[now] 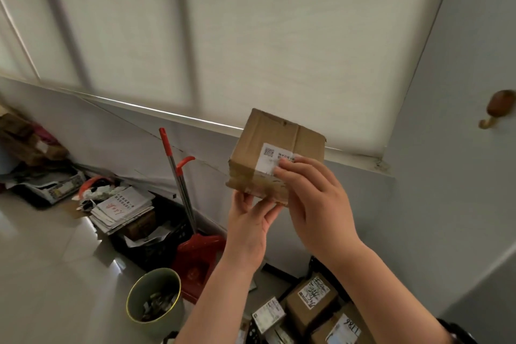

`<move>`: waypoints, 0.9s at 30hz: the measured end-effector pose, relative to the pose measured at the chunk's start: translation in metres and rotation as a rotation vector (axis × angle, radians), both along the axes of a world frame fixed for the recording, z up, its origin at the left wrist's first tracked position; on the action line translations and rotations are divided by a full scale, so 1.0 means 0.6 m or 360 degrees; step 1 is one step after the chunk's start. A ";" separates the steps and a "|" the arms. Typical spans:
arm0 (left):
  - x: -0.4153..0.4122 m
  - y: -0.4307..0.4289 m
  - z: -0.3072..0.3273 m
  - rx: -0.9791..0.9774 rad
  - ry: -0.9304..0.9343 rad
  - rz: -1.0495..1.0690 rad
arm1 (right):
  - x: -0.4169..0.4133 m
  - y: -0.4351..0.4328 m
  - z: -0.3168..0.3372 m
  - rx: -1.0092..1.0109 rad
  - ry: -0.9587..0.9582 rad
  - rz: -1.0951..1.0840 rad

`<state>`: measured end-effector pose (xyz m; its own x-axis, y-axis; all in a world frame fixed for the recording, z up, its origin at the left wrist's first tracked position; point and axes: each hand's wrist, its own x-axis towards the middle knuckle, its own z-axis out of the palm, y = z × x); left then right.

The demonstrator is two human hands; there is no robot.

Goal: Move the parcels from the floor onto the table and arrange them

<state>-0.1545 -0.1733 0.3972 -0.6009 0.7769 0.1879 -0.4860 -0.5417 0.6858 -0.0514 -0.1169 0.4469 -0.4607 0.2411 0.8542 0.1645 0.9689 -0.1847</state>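
Note:
I hold a small brown cardboard parcel (275, 148) with a white label up in front of the window blind. My left hand (248, 229) grips its lower edge from below, thumb and fingers curled round the bottom corner. My right hand (312, 201) holds its right side, fingers lying over the label. Several more labelled parcels (310, 301) lie on the floor at the bottom right, between and below my forearms. No table shows in this view.
A green bin (155, 299) with scraps stands on the pale tiled floor. Behind it are a red dustpan (196, 257) with a long handle, a black crate (156, 234) stacked with papers, and a scale (53, 186) at left. A wooden hook (499, 109) hangs on the right wall.

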 end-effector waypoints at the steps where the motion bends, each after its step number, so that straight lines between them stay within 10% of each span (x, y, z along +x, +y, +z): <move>1: 0.001 0.000 0.007 -0.0053 0.0125 0.0093 | 0.003 0.005 0.000 -0.0097 0.0093 0.0020; 10: -0.004 0.005 0.076 -0.0481 0.1577 0.0972 | 0.011 0.034 -0.007 -0.2068 0.0973 0.0624; 17: -0.019 0.002 0.088 -0.0617 0.1586 0.0504 | 0.028 0.047 -0.004 -0.1741 0.0749 0.0667; 22: -0.059 -0.012 0.099 -0.0559 0.2258 0.0712 | 0.045 0.068 0.023 -0.1595 0.0494 0.0888; 27: -0.061 -0.010 0.098 -0.0698 0.1943 0.0898 | 0.037 0.065 0.009 -0.1573 0.0333 0.0853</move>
